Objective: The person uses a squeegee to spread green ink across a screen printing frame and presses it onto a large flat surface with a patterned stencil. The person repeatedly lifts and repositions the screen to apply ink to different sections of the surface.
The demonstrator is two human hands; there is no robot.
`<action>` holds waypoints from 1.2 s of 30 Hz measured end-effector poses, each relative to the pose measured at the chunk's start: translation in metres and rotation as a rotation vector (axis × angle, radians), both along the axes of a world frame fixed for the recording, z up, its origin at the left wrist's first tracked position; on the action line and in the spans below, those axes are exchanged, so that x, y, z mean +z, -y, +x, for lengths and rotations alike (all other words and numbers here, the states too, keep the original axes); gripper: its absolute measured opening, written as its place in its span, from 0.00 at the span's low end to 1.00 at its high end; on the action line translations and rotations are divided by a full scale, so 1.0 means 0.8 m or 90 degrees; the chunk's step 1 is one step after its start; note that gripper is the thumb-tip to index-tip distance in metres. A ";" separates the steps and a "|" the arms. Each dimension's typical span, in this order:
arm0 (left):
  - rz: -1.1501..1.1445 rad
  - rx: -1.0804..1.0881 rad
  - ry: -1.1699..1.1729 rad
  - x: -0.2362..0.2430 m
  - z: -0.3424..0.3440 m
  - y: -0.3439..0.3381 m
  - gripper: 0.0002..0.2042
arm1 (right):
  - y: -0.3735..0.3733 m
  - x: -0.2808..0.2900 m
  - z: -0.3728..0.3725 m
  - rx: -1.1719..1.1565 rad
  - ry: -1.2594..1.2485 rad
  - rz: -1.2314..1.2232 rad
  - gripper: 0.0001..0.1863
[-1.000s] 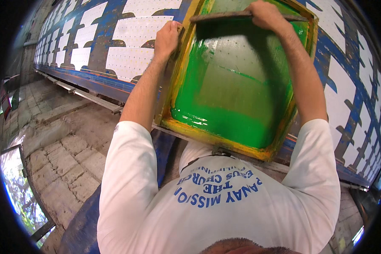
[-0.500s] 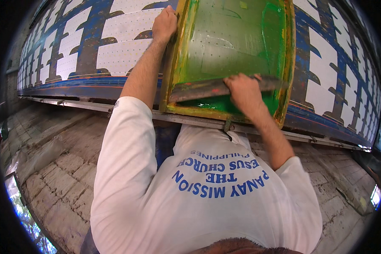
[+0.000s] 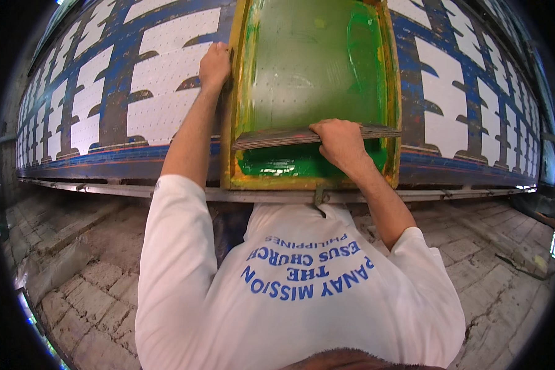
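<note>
A printing screen (image 3: 302, 74) in a yellow-stained frame (image 3: 394, 74) stands in front of me, smeared with green, with glossy green ink (image 3: 271, 163) pooled at its near end. My right hand (image 3: 339, 140) is closed around a long dark squeegee (image 3: 265, 139) lying crosswise over the lower part of the screen, just above that pool. My left hand (image 3: 214, 65) is closed on the screen's left frame edge, high up; its fingertips are partly hidden there.
A long blue, paint-worn table (image 3: 231, 166) carries rows of white cut pieces (image 3: 169, 61) on both sides of the screen. A metal rail (image 3: 117, 191) runs along its near edge, and a worn brick floor (image 3: 92, 296) lies below, around my body.
My right hand and the squeegee have come from the far end of the screen down to its near end. My left hand stays on the frame edge while the whole view has shifted.
</note>
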State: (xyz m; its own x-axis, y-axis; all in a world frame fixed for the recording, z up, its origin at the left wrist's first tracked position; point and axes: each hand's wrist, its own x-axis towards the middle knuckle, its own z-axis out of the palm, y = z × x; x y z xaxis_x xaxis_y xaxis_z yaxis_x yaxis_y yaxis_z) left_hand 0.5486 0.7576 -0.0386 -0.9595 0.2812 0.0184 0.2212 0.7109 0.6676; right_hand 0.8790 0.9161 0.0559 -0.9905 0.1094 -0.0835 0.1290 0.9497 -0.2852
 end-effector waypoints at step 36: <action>-0.034 0.006 -0.032 0.020 0.016 -0.003 0.21 | -0.218 -0.038 -0.285 -0.233 -0.030 0.066 0.11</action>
